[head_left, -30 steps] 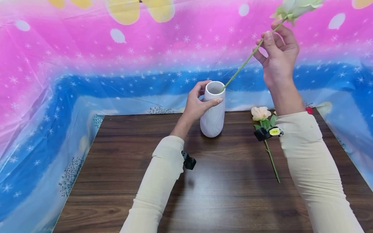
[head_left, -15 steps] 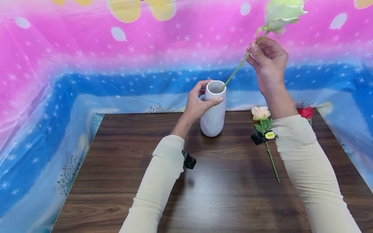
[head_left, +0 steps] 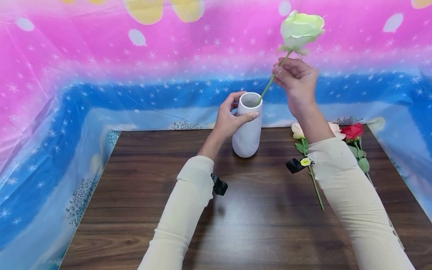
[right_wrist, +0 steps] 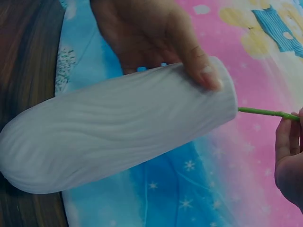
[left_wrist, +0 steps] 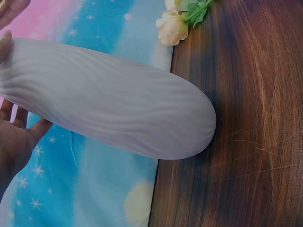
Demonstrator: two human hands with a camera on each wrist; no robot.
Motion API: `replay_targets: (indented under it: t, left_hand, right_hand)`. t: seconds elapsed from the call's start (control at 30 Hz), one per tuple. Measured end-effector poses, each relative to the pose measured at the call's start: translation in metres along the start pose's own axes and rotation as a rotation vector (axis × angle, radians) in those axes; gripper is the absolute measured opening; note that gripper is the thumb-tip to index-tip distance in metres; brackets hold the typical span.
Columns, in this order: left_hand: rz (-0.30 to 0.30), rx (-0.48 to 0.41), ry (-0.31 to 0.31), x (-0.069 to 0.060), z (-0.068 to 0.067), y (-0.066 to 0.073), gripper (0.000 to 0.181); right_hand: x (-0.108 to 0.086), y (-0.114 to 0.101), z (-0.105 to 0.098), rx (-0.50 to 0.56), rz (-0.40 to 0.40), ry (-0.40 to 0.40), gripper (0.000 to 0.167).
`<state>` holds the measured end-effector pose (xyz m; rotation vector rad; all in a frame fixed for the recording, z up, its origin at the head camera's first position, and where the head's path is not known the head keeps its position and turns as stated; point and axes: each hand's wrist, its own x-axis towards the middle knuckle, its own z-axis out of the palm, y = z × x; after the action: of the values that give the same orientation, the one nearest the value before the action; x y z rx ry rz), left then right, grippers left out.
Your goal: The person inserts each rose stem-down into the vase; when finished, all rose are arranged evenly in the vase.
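A white ribbed vase (head_left: 247, 131) stands upright near the table's back edge. My left hand (head_left: 229, 115) grips its upper part, thumb across the front near the rim; the right wrist view shows the same hold by the left hand (right_wrist: 156, 38). Above and to the right, my right hand (head_left: 298, 84) pinches the green stem (head_left: 269, 85) of a pale green-white rose (head_left: 300, 32) just under the bloom. The stem slants down into the vase's mouth; its lower end is hidden inside.
Right of the vase, a peach rose (head_left: 297, 131) lies on the wooden table (head_left: 152, 195), partly behind the right forearm. A red rose (head_left: 352, 131) lies farther right. A patterned pink and blue cloth (head_left: 168, 67) hangs behind the table and along its sides.
My right hand has moved down and left with the rose, sliding more of the stem into the vase. More of the red rose shows. The left hand and vase stay nearly in place.
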<state>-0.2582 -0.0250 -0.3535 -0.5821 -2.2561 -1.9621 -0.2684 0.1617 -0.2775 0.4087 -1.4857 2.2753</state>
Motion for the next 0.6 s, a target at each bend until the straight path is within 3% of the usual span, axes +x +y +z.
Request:
replay_targets:
  t: [0.6]
  left_hand:
    - [0.024,-0.005,-0.002,0.000,0.000,-0.002,0.064]
  right_hand:
    - [-0.017,0.032,-0.001,-0.123,-0.003,-0.035,0.025]
